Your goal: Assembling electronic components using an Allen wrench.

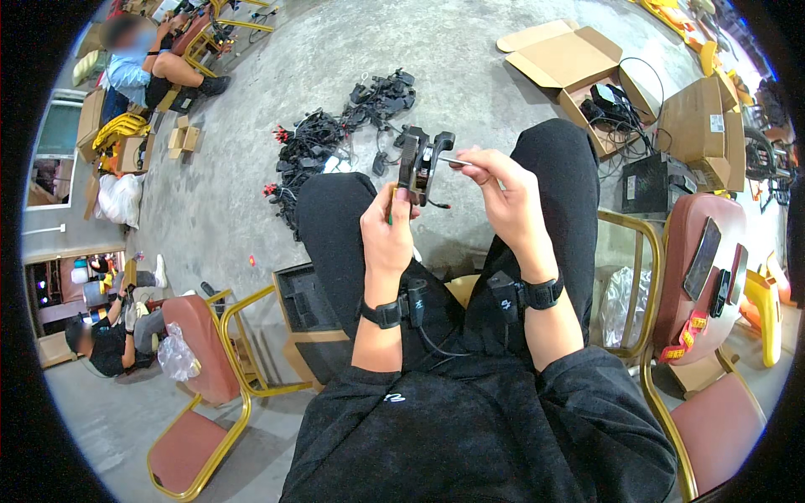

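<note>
Holding a black bracket-like part (422, 164) upright above our knees, our left hand (387, 235) grips its lower end while our right hand (503, 197) pinches a thin metal tool (453, 160) against its top.

An open brown cardboard box (579, 63) lies on the floor at upper right. Beside it a closed brown carton (696, 117) bears a small white label (717, 123). Small brown boxes (180, 138) sit upper left.

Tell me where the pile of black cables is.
In the head view, the pile of black cables lies on the concrete floor, upper centre-left, just beyond the person's left knee.
</note>
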`<state>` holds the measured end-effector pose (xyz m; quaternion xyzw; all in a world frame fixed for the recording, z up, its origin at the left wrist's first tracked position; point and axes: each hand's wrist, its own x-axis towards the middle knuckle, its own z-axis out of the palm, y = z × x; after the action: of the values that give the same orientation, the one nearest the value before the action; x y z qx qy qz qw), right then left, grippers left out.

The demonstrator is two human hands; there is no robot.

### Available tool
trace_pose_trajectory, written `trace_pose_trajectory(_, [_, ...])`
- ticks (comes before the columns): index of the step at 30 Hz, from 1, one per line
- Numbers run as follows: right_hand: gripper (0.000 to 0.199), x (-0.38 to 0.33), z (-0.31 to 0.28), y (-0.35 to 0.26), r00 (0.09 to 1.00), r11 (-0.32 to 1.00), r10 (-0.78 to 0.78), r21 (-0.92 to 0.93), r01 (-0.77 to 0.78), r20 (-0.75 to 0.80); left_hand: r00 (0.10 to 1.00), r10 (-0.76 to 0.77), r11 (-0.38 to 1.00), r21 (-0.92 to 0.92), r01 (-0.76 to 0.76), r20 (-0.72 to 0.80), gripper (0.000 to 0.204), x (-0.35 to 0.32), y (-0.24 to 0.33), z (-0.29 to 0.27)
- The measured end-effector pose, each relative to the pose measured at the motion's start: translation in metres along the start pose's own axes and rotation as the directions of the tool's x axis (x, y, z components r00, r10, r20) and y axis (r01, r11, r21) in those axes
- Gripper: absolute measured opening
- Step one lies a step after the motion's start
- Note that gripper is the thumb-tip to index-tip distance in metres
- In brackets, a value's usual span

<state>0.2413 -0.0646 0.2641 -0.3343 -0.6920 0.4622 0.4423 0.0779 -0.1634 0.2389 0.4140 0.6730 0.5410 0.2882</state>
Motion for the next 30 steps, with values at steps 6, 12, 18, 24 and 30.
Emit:
trace_pose_trajectory(6, [0.031,-0.002,-0.008,-0.002,0.773,0.499,0.43,0.591,-0.634,0.466,0.981,0.158,0.975,0.177,-0.136,-0.116,0.028,0.001,-0.001,0.001])
trace_pose_trajectory(12, [0.033,0.001,-0.018,-0.003,0.744,0.388,0.441,0.641,-0.662,0.501,0.986,0.125,0.988,0.108,-0.112,-0.113,0.032,0.0,-0.005,0.004])
trace_pose_trajectory(18, [0.02,0.0,-0.005,-0.003,0.98,0.926,0.192,0.321,-0.2,0.056,0.998,-0.025,0.995,-0.097,0.019,-0.053,0.048,0.001,-0.008,0.002])
trace_pose_trajectory(24, [0.015,-0.003,0.003,0.003,0.999,0.975,0.033,0.22,-0.035,0.014,0.999,-0.029,0.987,-0.158,0.033,0.024,0.053,0.001,-0.005,0.002])
trace_pose_trajectory(30, [0.021,-0.003,0.001,0.004,0.998,0.994,-0.055,0.089,0.057,-0.023,0.995,-0.072,0.957,-0.278,0.089,0.07,0.037,-0.001,-0.009,0.001])
